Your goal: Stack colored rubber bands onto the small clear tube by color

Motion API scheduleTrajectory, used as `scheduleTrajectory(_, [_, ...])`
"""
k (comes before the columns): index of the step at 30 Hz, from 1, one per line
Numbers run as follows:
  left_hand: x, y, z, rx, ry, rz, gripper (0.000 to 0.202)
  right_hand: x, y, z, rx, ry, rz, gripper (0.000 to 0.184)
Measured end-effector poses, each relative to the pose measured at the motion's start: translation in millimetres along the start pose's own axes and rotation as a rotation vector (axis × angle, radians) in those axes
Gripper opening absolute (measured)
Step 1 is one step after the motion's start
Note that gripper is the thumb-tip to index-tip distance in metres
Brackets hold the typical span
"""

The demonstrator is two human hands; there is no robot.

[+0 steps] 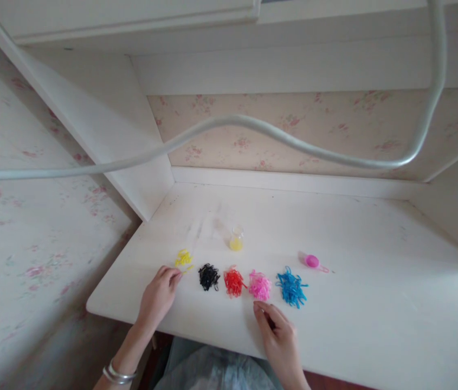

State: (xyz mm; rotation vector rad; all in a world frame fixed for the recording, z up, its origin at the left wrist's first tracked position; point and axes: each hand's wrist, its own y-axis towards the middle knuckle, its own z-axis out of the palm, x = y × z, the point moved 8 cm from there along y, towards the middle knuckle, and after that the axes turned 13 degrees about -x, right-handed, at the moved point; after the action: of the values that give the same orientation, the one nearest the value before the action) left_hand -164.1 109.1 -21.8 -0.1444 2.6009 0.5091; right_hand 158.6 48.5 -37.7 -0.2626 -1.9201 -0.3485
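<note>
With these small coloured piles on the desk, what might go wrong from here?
The red pile and pink pile lie so close, with a red strand reaching toward the pink, that they might mix. The right hand, just on the near side of the pink pile, could brush and scatter it. The thin yellow strand at the left hand's fingertips could slip away.
</note>
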Motion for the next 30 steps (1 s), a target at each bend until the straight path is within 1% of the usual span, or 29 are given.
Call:
scheduleTrajectory(2, [-11, 5, -5.7, -0.038, -0.066, -0.002, 0.024, 1, 0, 1, 0.012, 0.006, 0.006, 0.035])
scheduleTrajectory(4, [-33, 15, -14.5, -0.074, -0.13, 0.0, 0.028, 2, 0, 2, 0.02, 0.003, 0.015, 0.035])
scheduleTrajectory(6, [-66, 28, -23.4, -0.096, -0.193, 0.032, 0.029, 3, -1, 4, 0.028, -0.008, 0.014, 0.035])
scheduleTrajectory(9, [-125, 52, -32.6, -0.143, -0.286, 0.137, 0.028, 5, -2, 7, 0.034, -0.03, 0.008, 0.035])
scheduleTrajectory(11, [-158, 65, -31.2, -0.163, -0.328, 0.226, 0.027, 5, -4, 7, 0.037, -0.045, 0.011, 0.034])
scheduleTrajectory(12, [-171, 70, -28.4, -0.172, -0.334, 0.262, 0.027, 5, -4, 7, 0.036, -0.051, 0.012, 0.034])
scheduleTrajectory(14, [-186, 78, -19.0, -0.179, -0.309, 0.314, 0.025, 6, -4, 6, 0.028, -0.059, 0.006, 0.034])
scheduleTrajectory(16, [-191, 84, -9.3, -0.193, -0.25, 0.331, 0.026, 6, -4, 4, 0.019, -0.062, -0.004, 0.034])
scheduleTrajectory(18, [-191, 87, -2.0, -0.21, -0.188, 0.339, 0.027, 6, -3, 4, 0.012, -0.062, -0.013, 0.034])
scheduleTrajectory(20, [-191, 89, 3.2, -0.216, -0.136, 0.354, 0.028, 6, -3, 4, 0.007, -0.064, -0.028, 0.033])
scheduleTrajectory(24, [-195, 91, 10.4, -0.189, -0.082, 0.395, 0.025, 5, -5, 6, 0.004, -0.086, -0.075, 0.031])
scheduleTrajectory(27, [-192, 90, 7.0, -0.202, -0.155, 0.392, 0.024, 4, -6, 8, 0.015, -0.101, -0.081, 0.029])
scheduleTrajectory(29, [-181, 86, -1.1, -0.245, -0.233, 0.351, 0.024, 3, -6, 8, 0.02, -0.108, -0.075, 0.028])
scheduleTrajectory(30, [-172, 83, -5.8, -0.27, -0.265, 0.318, 0.024, 4, -6, 8, 0.02, -0.114, -0.072, 0.028])
